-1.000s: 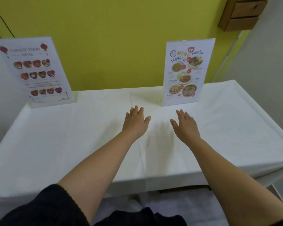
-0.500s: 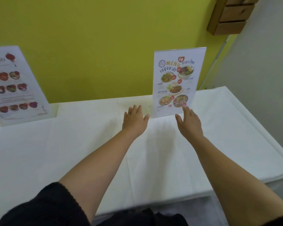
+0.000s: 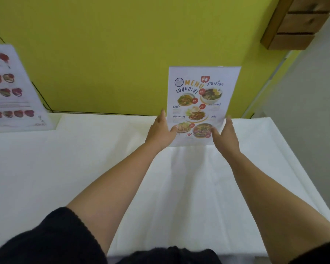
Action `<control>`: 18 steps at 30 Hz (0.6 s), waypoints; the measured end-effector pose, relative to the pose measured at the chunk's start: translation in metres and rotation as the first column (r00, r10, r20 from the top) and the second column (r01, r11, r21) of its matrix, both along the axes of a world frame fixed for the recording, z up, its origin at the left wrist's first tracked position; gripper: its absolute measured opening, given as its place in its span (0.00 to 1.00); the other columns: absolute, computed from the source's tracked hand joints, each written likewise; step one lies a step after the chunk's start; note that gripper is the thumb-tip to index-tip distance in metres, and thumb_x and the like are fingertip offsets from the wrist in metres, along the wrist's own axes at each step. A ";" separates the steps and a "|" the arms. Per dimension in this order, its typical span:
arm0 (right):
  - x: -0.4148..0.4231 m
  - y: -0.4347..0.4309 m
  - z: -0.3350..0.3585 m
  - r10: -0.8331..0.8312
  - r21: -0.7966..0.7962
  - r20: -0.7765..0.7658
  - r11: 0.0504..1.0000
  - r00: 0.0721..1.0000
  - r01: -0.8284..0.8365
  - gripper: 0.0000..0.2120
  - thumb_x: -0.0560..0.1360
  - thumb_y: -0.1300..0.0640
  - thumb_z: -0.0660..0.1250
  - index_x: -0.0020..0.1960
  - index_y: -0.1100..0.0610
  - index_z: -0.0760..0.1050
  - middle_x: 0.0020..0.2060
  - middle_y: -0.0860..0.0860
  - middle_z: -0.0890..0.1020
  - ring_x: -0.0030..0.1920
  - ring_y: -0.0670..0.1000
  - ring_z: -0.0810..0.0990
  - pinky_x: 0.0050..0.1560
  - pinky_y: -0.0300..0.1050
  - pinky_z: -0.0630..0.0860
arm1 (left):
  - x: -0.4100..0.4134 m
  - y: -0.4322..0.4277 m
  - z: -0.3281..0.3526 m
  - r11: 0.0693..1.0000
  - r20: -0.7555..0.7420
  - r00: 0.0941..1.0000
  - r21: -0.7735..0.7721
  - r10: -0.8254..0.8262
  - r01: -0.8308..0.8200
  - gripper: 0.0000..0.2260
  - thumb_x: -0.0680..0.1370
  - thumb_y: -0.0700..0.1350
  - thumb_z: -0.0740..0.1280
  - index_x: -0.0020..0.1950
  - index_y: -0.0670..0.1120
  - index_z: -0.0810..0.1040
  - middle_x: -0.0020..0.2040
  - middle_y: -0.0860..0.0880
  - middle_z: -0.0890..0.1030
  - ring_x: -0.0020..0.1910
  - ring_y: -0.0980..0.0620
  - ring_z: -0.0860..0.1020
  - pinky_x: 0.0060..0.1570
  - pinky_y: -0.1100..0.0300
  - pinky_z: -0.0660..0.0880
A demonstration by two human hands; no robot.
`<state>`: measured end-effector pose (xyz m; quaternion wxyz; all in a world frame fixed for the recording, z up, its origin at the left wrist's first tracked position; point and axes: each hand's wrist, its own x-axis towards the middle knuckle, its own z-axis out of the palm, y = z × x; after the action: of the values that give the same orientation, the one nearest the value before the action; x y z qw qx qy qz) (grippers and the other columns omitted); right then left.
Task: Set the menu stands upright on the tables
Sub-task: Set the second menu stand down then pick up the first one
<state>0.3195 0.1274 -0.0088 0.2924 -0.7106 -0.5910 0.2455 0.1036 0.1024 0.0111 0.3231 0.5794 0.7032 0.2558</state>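
A Thai food menu stand (image 3: pixel 201 96) stands upright near the back of the table (image 3: pixel 84 168), which has a white cloth over it. My left hand (image 3: pixel 161 133) grips the stand's lower left edge, thumb on the front. My right hand (image 3: pixel 226 136) grips its lower right edge the same way. A second stand, the Chinese food menu (image 3: pixel 10 92), stands upright at the far left of the table, partly cut off by the frame's edge.
A yellow-green wall (image 3: pixel 112 44) rises right behind the table. A wooden slatted fixture (image 3: pixel 301 25) hangs on the wall at the upper right. A grey wall (image 3: pixel 312 111) runs along the table's right side.
Both hands reached forward from the middle of the table and closed on the lower edges of the Thai menu stand. The view shifted closer and to the right.
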 end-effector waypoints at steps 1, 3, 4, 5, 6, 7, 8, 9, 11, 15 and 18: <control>0.004 0.006 -0.001 0.018 -0.017 -0.020 1.000 1.000 -0.019 0.37 0.79 0.49 0.63 0.81 0.56 0.48 0.78 0.53 0.61 0.77 0.55 0.62 0.71 0.56 0.66 | 0.004 0.002 0.000 1.000 0.031 0.999 0.010 0.016 -0.016 0.35 0.80 0.52 0.65 0.82 0.49 0.50 0.75 0.45 0.68 0.71 0.42 0.70 0.66 0.47 0.71; 0.011 0.018 -0.003 0.053 -0.057 -0.076 0.997 0.996 -0.057 0.38 0.79 0.50 0.63 0.81 0.55 0.47 0.77 0.52 0.64 0.75 0.56 0.65 0.70 0.55 0.68 | 0.010 0.004 -0.001 0.998 0.104 0.993 0.013 0.058 -0.059 0.36 0.78 0.51 0.67 0.81 0.52 0.52 0.73 0.48 0.73 0.69 0.43 0.73 0.64 0.48 0.73; 0.013 0.021 -0.003 0.065 -0.078 -0.119 0.994 0.991 -0.074 0.38 0.78 0.51 0.64 0.81 0.55 0.47 0.76 0.52 0.66 0.74 0.56 0.67 0.68 0.53 0.69 | 0.014 0.005 -0.002 0.997 0.133 0.988 0.006 0.078 -0.079 0.36 0.79 0.51 0.67 0.82 0.53 0.50 0.73 0.50 0.73 0.69 0.44 0.74 0.63 0.50 0.73; 0.014 0.024 -0.004 0.073 -0.091 -0.161 0.992 0.984 -0.088 0.38 0.78 0.52 0.64 0.81 0.55 0.47 0.75 0.52 0.68 0.73 0.56 0.69 0.65 0.52 0.70 | 0.018 0.005 -0.002 0.995 0.155 0.983 -0.005 0.098 -0.099 0.37 0.79 0.50 0.67 0.82 0.53 0.48 0.73 0.51 0.73 0.69 0.45 0.74 0.62 0.54 0.73; 0.015 0.025 -0.005 0.080 -0.092 -0.196 0.991 0.977 -0.100 0.38 0.77 0.53 0.65 0.80 0.54 0.48 0.74 0.51 0.70 0.71 0.55 0.71 0.63 0.50 0.71 | 0.023 0.004 -0.002 0.993 0.185 0.976 -0.010 0.117 -0.117 0.37 0.80 0.48 0.67 0.82 0.53 0.47 0.73 0.52 0.73 0.69 0.46 0.74 0.60 0.56 0.72; 0.016 0.026 -0.005 0.085 -0.086 -0.228 0.991 0.970 -0.106 0.38 0.76 0.52 0.65 0.80 0.52 0.49 0.73 0.50 0.71 0.70 0.55 0.73 0.60 0.49 0.72 | 0.028 0.004 -0.003 0.990 0.225 0.965 -0.010 0.136 -0.137 0.38 0.80 0.47 0.67 0.82 0.53 0.47 0.73 0.52 0.74 0.69 0.47 0.74 0.60 0.57 0.72; 0.018 0.026 -0.006 0.092 -0.078 -0.258 0.990 0.962 -0.116 0.38 0.75 0.52 0.65 0.79 0.51 0.51 0.71 0.49 0.73 0.68 0.54 0.74 0.57 0.48 0.72 | 0.034 0.004 -0.004 0.988 0.272 0.951 0.001 0.150 -0.156 0.39 0.79 0.46 0.68 0.82 0.53 0.47 0.72 0.53 0.74 0.69 0.47 0.74 0.61 0.55 0.73; 0.020 0.026 -0.007 0.101 -0.073 -0.284 0.989 0.953 -0.127 0.37 0.74 0.52 0.65 0.78 0.50 0.53 0.70 0.48 0.74 0.66 0.53 0.75 0.55 0.47 0.72 | 0.040 0.004 -0.005 0.984 0.322 0.932 0.011 0.166 -0.178 0.41 0.77 0.47 0.69 0.82 0.53 0.47 0.72 0.53 0.74 0.69 0.48 0.74 0.64 0.52 0.73; 0.028 0.026 -0.006 0.112 -0.079 -0.324 0.986 0.939 -0.145 0.35 0.73 0.54 0.65 0.77 0.48 0.55 0.69 0.47 0.75 0.64 0.52 0.76 0.54 0.46 0.71 | 0.051 0.004 -0.005 0.977 0.381 0.905 0.025 0.188 -0.213 0.42 0.74 0.47 0.69 0.82 0.54 0.48 0.71 0.55 0.74 0.68 0.51 0.74 0.66 0.50 0.73; 0.057 0.024 0.001 0.106 -0.058 -0.388 0.989 0.916 -0.139 0.32 0.73 0.56 0.64 0.75 0.46 0.59 0.66 0.46 0.76 0.63 0.53 0.77 0.59 0.51 0.74 | 0.079 0.004 0.003 0.978 0.467 0.870 0.049 0.158 -0.204 0.40 0.78 0.40 0.70 0.82 0.52 0.49 0.64 0.60 0.72 0.62 0.57 0.72 0.60 0.60 0.68; 0.084 0.023 0.008 0.086 -0.051 -0.389 0.992 0.917 -0.114 0.32 0.72 0.57 0.62 0.74 0.44 0.59 0.64 0.42 0.76 0.62 0.52 0.77 0.62 0.53 0.74 | 0.105 0.008 0.006 0.980 0.507 0.855 0.083 0.112 -0.178 0.38 0.78 0.38 0.70 0.80 0.53 0.52 0.66 0.60 0.74 0.62 0.58 0.74 0.61 0.57 0.71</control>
<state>0.4038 0.1504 -0.0004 0.3640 -0.6274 -0.5482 0.4163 0.2090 0.1103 0.0175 0.4361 0.4581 0.6196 0.4649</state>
